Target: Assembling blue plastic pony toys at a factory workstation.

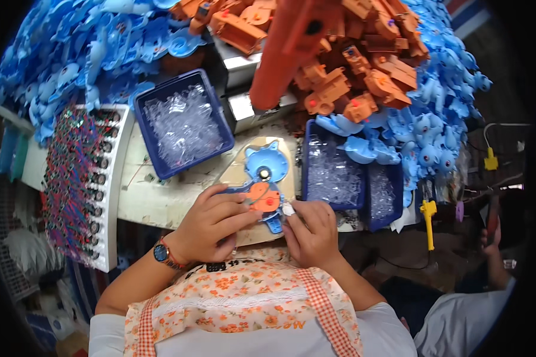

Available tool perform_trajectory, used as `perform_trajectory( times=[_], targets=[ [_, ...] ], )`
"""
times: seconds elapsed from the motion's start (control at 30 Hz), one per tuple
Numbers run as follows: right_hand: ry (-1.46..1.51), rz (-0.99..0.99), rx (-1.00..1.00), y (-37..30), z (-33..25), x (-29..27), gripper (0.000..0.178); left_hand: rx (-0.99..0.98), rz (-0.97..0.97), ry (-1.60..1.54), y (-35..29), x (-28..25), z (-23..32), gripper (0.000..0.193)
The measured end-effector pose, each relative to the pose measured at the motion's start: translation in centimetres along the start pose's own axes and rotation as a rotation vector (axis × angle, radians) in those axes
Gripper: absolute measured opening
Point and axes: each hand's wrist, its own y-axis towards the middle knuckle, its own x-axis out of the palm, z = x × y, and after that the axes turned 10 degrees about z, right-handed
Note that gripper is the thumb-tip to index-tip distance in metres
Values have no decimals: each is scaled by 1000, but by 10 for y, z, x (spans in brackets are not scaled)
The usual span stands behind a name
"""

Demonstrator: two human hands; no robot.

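Note:
A blue plastic toy shell (pixel 266 160) lies on a tan board (pixel 235 174) in front of me, with a round metallic part in it. Over its lower part sits an orange plastic housing (pixel 262 198) with a red spot and a thin wire across it. My left hand (pixel 215 221) grips this housing from the left, fingertips on its edge; its thumb is partly hidden. At the housing's right side my right hand (pixel 311 229) pinches a small white piece (pixel 287 209), too small to name, between thumb and fingers.
Blue bins of clear plastic parts (pixel 184 128) (pixel 333 172) flank the board. At left stands a white foam tray (pixel 116 190) of wired round parts. Heaped blue shells (pixel 426 134) and orange housings (pixel 327 92) fill the back; an orange-red post (pixel 289 53) rises before me. Another person's arm (pixel 495 262) shows at right.

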Motion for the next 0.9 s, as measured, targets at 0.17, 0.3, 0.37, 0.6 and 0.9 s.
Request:
perform_trajectory(
  times=[0.17, 0.3, 0.37, 0.6, 0.9],
  targets=[
    [-23, 145, 65, 13, 10, -24, 28, -44, 56, -27, -1, -3, 6, 55],
    [-366, 194, 139, 16, 39, -61, 26, -68, 101, -4, -4, 0, 3, 52],
    [-461, 205, 242, 12, 59, -78, 23, -51, 103, -22, 0, 1, 4, 52],
    [-471, 111, 341, 30, 112, -86, 47, -135, 31, -89, 3, -12, 2, 55],
    [-305, -27, 383, 48, 138, -101, 40, -131, -61, -178, 5, -19, 2, 61]
  ],
)
